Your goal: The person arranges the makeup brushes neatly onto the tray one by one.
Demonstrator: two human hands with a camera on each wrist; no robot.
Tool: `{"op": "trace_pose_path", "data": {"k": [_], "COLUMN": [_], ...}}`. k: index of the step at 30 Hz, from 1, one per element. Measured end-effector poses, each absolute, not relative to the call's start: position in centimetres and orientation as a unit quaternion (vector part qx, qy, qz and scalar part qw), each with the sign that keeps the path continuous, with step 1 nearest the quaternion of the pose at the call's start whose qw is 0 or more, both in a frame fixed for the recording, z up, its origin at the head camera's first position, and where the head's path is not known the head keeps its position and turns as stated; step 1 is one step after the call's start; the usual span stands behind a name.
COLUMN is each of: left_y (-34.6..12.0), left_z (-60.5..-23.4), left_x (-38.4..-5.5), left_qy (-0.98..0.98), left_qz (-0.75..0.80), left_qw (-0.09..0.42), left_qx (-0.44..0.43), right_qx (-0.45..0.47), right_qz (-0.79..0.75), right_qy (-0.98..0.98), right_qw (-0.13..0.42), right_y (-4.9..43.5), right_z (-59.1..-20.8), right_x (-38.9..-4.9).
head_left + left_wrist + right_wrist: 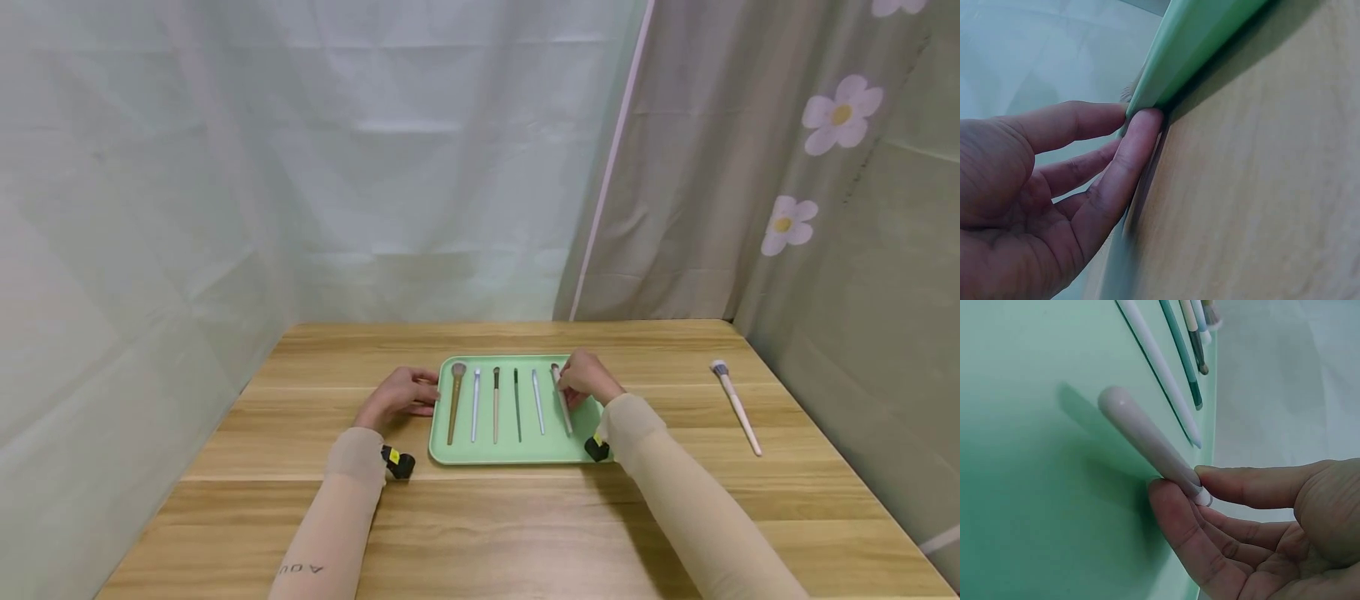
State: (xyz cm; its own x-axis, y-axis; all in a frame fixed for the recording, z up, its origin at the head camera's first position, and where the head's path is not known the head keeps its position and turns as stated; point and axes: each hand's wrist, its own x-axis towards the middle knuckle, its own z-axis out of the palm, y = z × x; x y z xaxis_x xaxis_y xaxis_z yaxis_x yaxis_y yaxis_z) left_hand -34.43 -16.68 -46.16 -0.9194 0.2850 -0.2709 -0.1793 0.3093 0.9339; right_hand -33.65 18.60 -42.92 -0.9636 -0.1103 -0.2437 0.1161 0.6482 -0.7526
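A pale green tray carries several makeup brushes laid side by side. At its right part, my right hand pinches the pinkish handle of a makeup brush between thumb and fingers. In the right wrist view this handle's rounded end stands off the tray and casts a shadow. A lilac brush and a thin dark green brush lie nearest to it. My left hand is at the tray's left edge, its thumb and a finger gripping the rim in the left wrist view.
Farther left on the tray lie a dark-tipped brush, a white-lilac brush and a brown-handled fluffy brush. A larger pale brush lies alone at the right of the wooden table. Curtains hang around the table.
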Motion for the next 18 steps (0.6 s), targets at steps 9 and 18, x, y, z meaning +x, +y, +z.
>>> {"op": "trace_pose_path", "data": {"k": [9, 18], "left_y": [-16.74, -16.63], "left_z": [-46.2, -46.16], "left_x": [-34.51, -34.49], "left_qy": [0.78, 0.78], "left_qz": [0.592, 0.593], "left_qw": [0.2, 0.198], "left_qx": [0.036, 0.036], "right_qx": [0.014, 0.021], "right_qz": [-0.393, -0.371], "right_qy": [0.91, 0.918], "right_qw": [0.135, 0.136], "right_y": [18.08, 17.99], "right_z": [-42.98, -43.01], "right_x": [-33.81, -33.72]}}
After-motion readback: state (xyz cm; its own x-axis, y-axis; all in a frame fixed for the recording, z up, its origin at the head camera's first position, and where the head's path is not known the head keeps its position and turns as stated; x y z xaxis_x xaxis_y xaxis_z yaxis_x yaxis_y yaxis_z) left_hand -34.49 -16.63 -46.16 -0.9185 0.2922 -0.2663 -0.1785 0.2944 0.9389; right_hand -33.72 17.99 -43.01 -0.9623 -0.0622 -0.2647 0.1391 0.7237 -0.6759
